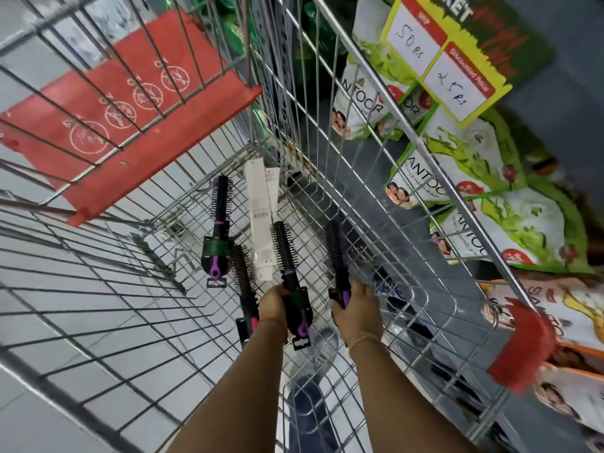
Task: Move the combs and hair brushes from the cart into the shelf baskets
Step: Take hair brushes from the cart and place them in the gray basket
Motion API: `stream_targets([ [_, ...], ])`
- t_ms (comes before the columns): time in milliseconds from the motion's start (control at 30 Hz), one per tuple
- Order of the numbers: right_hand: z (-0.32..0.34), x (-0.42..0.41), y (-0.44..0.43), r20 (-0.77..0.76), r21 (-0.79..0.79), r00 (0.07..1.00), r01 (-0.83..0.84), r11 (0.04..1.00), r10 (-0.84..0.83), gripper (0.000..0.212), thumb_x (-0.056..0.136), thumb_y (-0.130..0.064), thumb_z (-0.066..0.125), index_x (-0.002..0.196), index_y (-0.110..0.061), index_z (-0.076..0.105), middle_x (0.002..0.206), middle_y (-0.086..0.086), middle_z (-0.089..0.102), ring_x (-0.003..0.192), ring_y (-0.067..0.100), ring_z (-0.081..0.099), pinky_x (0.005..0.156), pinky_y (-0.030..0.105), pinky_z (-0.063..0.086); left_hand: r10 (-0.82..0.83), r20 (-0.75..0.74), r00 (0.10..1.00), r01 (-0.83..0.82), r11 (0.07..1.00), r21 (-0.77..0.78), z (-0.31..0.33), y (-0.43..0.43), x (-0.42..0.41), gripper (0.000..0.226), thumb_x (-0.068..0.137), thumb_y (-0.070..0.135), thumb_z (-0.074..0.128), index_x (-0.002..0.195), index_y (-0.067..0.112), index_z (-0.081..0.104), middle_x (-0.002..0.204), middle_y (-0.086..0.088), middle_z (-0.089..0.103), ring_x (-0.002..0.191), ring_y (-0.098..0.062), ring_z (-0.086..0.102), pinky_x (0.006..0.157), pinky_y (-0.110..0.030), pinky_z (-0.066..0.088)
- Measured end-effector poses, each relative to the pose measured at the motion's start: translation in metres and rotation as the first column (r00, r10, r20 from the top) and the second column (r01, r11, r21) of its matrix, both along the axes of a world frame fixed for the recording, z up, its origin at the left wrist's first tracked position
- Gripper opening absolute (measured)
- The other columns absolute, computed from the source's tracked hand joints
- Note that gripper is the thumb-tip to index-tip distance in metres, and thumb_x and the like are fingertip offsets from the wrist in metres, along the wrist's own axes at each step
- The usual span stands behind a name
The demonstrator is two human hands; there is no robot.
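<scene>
Bright, even overhead light with only faint shadows; wide-angle distortion bows the silver wire shopping cart (327, 132) toward the frame edges, and motion blur softens the red plastic corner guard (519, 348) on its rim.

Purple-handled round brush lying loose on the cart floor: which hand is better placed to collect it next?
Left, probably. The loose brush lies left of the left hand; the right hand is farther, by the cart's right wall. Both hands already hold a brush, so either must free up first.
</scene>
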State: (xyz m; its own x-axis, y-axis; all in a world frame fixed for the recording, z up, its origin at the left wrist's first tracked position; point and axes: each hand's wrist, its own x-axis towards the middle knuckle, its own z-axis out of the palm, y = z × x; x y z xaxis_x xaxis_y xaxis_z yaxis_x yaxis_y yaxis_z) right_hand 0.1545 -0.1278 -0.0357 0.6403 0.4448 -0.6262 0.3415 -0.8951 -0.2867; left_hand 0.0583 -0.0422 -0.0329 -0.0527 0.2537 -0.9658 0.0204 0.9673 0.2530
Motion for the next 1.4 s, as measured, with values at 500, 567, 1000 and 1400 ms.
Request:
stream_targets([
  [500,0.013,0.005,-0.002,-0.338,0.05,0.87,0.397,0.916,-0.359,0.029,0.081,0.008,0.057,0.092,-0.012,0.039,0.095,0.012,0.058,0.082,0.027,0.056,0.073,0.038,0.052,-0.236,-0.082,0.968,0.248,0.949,0.196,0.022,0.01,0.002,0.039,0.084,0.012,0.065,0.12,0.0,0.056,0.109,-0.025,0.064,0.089,-0.028,0.059,0.095,-0.046,0.051],
  [567,0.017,0.0,-0.001,-0.144,0.075,0.961,0.246,0.966,-0.234,0.026,0.082,0.002,0.057,0.097,-0.012,0.04,0.103,0.015,0.06,0.084,0.028,0.06,0.074,0.04,0.056,-0.284,-0.1,0.954,0.3,0.925,0.235,0.027,0.014,0.003,0.041,0.086,0.012,0.064,0.124,0.001,0.053,0.108,-0.025,0.062,0.089,-0.028,0.058,0.094,-0.044,0.05],
  [1000,-0.016,-0.017,0.008,-0.039,-0.029,0.997,0.066,0.997,-0.067,0.048,0.079,-0.024,0.07,0.119,-0.009,0.049,0.119,0.014,0.062,0.107,0.029,0.056,0.09,0.039,0.05,-0.232,-0.147,0.962,0.264,0.929,0.26,0.007,0.022,-0.002,0.031,0.087,0.013,0.063,0.115,0.004,0.056,0.113,-0.024,0.063,0.098,-0.033,0.062,0.097,-0.052,0.05],
  [1400,0.145,-0.029,0.007,-0.328,0.592,0.862,0.506,0.627,-0.386,0.034,0.082,-0.01,0.067,0.103,-0.024,0.044,0.092,-0.002,0.059,0.087,0.019,0.058,0.073,0.028,0.043,-0.159,0.049,0.986,0.042,0.52,0.853,0.177,0.019,0.018,0.009,0.091,0.008,0.056,0.09,0.016,0.06,0.085,0.003,0.061,0.071,0.009,0.059,0.08,-0.023,0.048],
])
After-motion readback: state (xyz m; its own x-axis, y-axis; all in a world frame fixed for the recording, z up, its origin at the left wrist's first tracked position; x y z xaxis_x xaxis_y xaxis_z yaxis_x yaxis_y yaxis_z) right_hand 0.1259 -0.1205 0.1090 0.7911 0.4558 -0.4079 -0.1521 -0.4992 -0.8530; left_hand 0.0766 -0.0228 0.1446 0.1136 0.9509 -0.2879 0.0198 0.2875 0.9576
